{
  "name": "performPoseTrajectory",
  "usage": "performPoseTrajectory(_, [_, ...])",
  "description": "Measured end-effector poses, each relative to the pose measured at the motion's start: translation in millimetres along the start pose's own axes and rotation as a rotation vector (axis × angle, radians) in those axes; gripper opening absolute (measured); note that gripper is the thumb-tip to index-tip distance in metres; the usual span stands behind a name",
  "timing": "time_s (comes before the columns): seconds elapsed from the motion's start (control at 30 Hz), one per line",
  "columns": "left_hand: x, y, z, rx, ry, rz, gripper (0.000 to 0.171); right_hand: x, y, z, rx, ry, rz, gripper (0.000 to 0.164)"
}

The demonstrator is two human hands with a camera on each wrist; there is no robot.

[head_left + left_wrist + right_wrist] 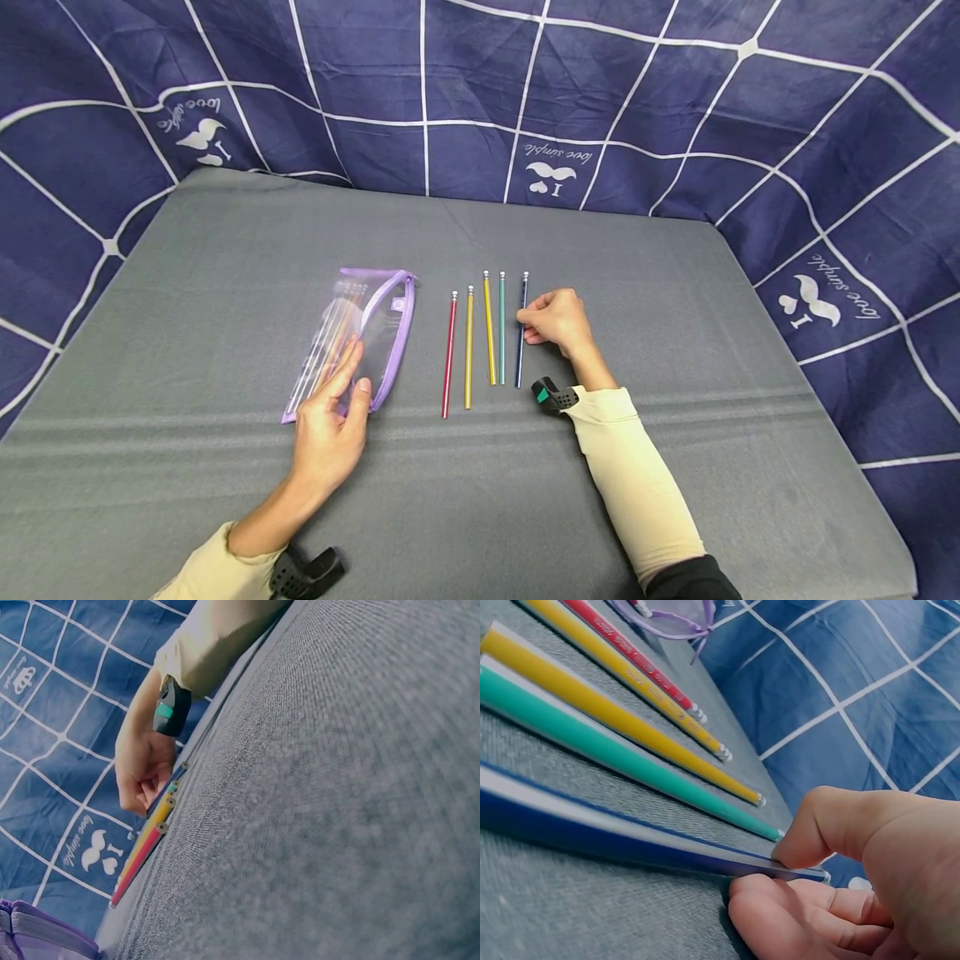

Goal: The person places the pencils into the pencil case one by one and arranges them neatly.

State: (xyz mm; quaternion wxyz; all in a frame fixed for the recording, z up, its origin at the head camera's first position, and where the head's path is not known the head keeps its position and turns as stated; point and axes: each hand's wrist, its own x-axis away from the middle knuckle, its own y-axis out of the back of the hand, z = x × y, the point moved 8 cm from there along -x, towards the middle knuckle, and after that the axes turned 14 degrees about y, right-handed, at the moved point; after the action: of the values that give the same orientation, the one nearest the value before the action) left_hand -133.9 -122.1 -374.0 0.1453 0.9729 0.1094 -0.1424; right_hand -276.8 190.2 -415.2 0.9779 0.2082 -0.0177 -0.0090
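Just right of the head view's centre, the right hand [557, 322] pinches the blue pencil [520, 358]; a light grip should do. Centre left, the left hand [330, 435], fingers extended, rests on the pouch [406, 325].

- We were looking at a curtained-off spot around a flat surface; whether it stood in a home, an office or a lab, we could not tell.
- Navy fabric [360, 75] hung behind and along both sides, and its soft folds told us it was cloth.
- Its white grid and printed moustaches [551, 171], lettered "love simple", gave us the look of household textile.
- Below it we had a broad grey surface [675, 292], clothlike and creased across.
- Pencils [490, 333] and a clear, purple-edged pouch [386, 321] lent our spot a desk-like air.
- We noticed black wrist devices [553, 394], which suited a recording setup.
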Motion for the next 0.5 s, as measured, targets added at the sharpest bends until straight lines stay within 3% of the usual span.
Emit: performPoseTrajectory(0.5, [0.1,0.0,0.1,-0.002,0.011,-0.001,0.044,-0.6,2.5,1.4,-0.168,-0.004,0.006,0.011])
